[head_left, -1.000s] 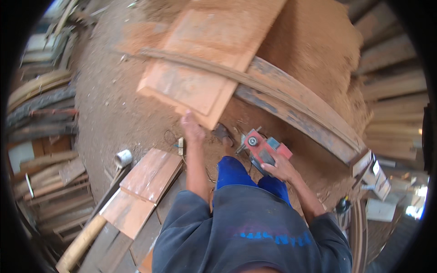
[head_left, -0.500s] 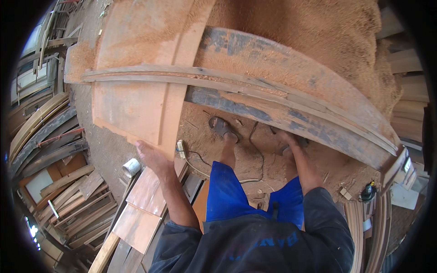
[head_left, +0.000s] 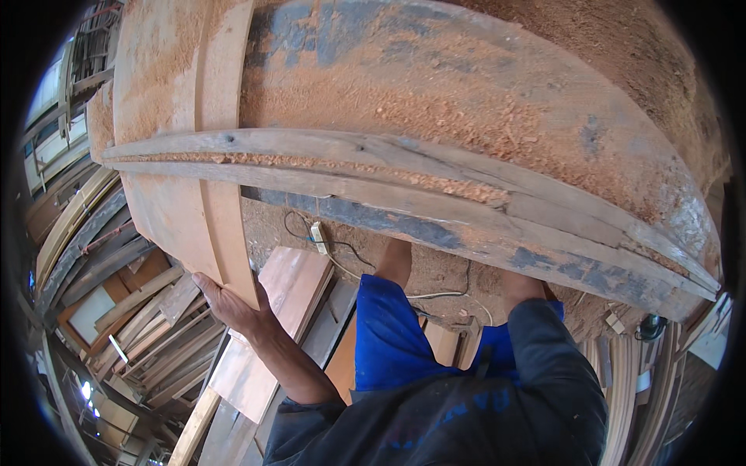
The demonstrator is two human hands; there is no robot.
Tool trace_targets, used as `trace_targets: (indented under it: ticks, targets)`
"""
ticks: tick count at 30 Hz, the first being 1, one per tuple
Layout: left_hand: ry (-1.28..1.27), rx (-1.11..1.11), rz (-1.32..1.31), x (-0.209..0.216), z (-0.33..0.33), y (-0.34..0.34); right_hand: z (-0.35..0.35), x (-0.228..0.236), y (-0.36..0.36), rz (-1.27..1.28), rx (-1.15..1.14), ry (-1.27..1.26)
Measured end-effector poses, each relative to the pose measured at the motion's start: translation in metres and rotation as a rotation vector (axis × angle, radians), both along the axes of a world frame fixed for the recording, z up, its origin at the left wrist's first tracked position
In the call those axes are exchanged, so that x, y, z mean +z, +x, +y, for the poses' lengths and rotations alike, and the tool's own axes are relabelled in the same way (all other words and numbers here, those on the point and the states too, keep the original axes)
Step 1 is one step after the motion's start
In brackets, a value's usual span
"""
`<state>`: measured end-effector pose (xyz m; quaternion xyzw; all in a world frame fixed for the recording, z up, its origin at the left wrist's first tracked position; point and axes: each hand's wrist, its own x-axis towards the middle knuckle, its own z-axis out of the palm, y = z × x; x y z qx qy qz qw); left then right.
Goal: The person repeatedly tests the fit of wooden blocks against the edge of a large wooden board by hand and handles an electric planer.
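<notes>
A wide, pale plywood panel (head_left: 167, 198) covered in sawdust lies on the left, with a thin strip along its right side. My left hand (head_left: 228, 304) grips the panel's near corner, fingers wrapped round the edge. Two long weathered wooden rails (head_left: 373, 155) cross over the panel, sawdust and shavings filling the gap between them. To the right they run along a dusty, dark-stained bench top (head_left: 466, 74). My right forearm reaches down to the bench's near edge; my right hand is hidden beneath it.
Stacked reddish boards (head_left: 268, 314) lie beside my left arm. A power strip (head_left: 318, 237) with cables rests on the sawdusty floor. Piled timber offcuts (head_left: 144, 330) stand at the left. Long wooden strips (head_left: 622, 388) and a small dark tool (head_left: 650, 327) are at the right.
My view has come closer to the bench and shifted right. My left hand keeps hold of the panel's near corner. My right forearm shows less, and my feet are now hidden under the bench.
</notes>
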<state>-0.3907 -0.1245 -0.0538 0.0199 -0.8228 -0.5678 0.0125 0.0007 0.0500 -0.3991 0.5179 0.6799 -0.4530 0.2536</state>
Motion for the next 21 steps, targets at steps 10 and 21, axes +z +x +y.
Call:
trace_targets:
  ticks: [10,21]
  targets:
    - [-0.113,0.022,-0.214,-0.007,0.012,-0.005,-0.007,0.115,0.075,0.049,-0.015,0.242]
    - [0.514,-0.215,-0.558,-0.012,-0.015,0.035,0.116,0.462,0.303,-0.477,-0.841,1.065]
